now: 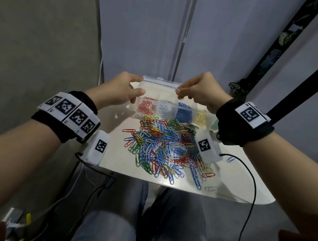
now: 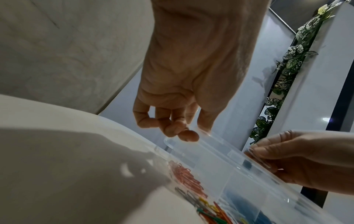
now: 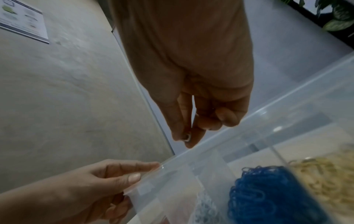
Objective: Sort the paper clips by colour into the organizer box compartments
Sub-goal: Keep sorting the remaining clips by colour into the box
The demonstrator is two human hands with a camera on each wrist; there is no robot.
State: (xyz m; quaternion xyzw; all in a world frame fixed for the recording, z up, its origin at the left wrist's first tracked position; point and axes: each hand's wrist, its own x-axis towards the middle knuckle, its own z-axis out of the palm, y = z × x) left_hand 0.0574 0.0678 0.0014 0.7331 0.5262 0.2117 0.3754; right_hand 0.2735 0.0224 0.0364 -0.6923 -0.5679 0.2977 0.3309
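Observation:
A clear organizer box (image 1: pixel 204 111) stands at the far side of the white table (image 1: pixel 245 188), its lid (image 1: pixel 161 81) raised. Its compartments hold red clips (image 1: pixel 145 108), white clips (image 1: pixel 164 109), blue clips (image 1: pixel 183 115), yellow clips (image 1: pixel 200 118) and green clips (image 1: pixel 215 124). My left hand (image 1: pixel 141 85) pinches the lid's left corner (image 3: pixel 153 174) between thumb and fingers. My right hand (image 1: pixel 178 91) hovers over the box by the lid's right end, pinching a pale paper clip (image 3: pixel 186 137) between thumb and forefinger. A mixed pile of coloured clips (image 1: pixel 166 150) lies in front of the box.
A stray white clip (image 1: pixel 210 188) lies near the table's front edge and a blue one (image 1: pixel 230 159) off to the right. A black cable (image 1: pixel 253 189) crosses the table's right side. My legs are under the front edge. A leafy plant (image 2: pixel 291 63) climbs a dark frame at the right.

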